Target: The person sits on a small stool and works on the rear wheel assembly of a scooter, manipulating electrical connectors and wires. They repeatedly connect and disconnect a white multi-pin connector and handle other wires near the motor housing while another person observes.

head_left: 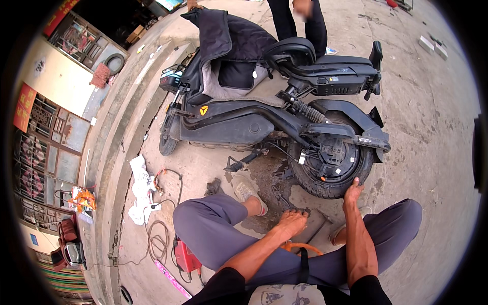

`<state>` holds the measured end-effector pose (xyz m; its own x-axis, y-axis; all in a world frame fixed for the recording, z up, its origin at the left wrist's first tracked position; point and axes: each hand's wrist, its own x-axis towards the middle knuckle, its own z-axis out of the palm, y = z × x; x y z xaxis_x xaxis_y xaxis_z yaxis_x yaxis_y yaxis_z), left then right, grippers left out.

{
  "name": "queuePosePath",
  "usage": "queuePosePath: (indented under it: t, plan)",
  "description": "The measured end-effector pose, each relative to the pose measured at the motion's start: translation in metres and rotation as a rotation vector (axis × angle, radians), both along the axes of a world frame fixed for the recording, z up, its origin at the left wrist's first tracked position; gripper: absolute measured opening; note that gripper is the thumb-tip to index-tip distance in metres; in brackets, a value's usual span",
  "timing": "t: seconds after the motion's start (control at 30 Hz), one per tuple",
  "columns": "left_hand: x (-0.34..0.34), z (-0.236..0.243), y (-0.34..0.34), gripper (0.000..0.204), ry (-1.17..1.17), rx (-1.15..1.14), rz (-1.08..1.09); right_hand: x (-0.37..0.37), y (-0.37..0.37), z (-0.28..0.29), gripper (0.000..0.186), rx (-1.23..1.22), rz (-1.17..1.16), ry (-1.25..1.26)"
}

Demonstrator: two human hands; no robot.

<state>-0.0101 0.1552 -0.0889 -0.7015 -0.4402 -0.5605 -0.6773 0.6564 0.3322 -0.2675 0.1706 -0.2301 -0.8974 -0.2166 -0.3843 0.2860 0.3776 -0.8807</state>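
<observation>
A black electric scooter (pixel 223 127) lies on its side in front of me, with its rear wheel toward my right. My right hand (pixel 353 192) is closed on the lower right edge of the rear tyre (pixel 325 190), thumb against the rubber. Low over the ground, just short of that wheel, my left hand (pixel 292 223) has its fingers curled. What they hold, if anything, is hidden. Dark slender tools lie beside it, among them a hammer-like tool (pixel 319 226) between my feet. A shock absorber (pixel 311 112) and the stand (pixel 246 160) show on the scooter.
A dark quilted cover (pixel 244 40) drapes the scooter's front; a person's hand (pixel 193 4) touches it. Another person's leg (pixel 317 30) stands behind the seat. At my left are a white cloth (pixel 140 190), cables (pixel 158 241) and a red box (pixel 187 256). Concrete steps (pixel 114 147) run farther left.
</observation>
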Motion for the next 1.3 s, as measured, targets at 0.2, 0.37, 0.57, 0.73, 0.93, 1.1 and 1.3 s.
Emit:
queuePosePath:
  t: [0.2, 0.37, 0.57, 0.73, 0.93, 1.1, 1.3]
  plan:
    - [-0.003, 0.007, -0.002, 0.043, -0.037, 0.031, -0.012, -0.001, -0.001, -0.003, 0.067, 0.045, -0.028, 0.028]
    - [0.001, 0.026, -0.017, 0.048, 0.006, 0.062, 0.066, -0.002, -0.003, -0.012, 0.066, 0.064, -0.023, 0.041]
    - [-0.008, 0.183, -0.102, 0.093, 0.334, -0.334, 0.442, 0.001, -0.004, -0.006, 0.070, 0.035, 0.011, 0.036]
    - [-0.018, 0.306, -0.145, 0.091, 0.848, -0.819, 0.561, -0.010, 0.002, -0.023, 0.073, 0.065, 0.010, -0.004]
    - [-0.017, 0.256, -0.119, 0.082, 0.981, -0.776, 0.282, -0.012, 0.009, -0.023, 0.073, 0.110, 0.029, 0.011]
    - [0.004, 0.170, -0.097, 0.055, 0.456, -0.573, 0.183, 0.006, -0.008, -0.009, 0.076, 0.126, 0.132, -0.029]
    - [-0.002, 0.138, -0.106, 0.037, 0.297, -0.382, 0.216, -0.009, 0.005, 0.001, 0.076, 0.060, 0.048, -0.069]
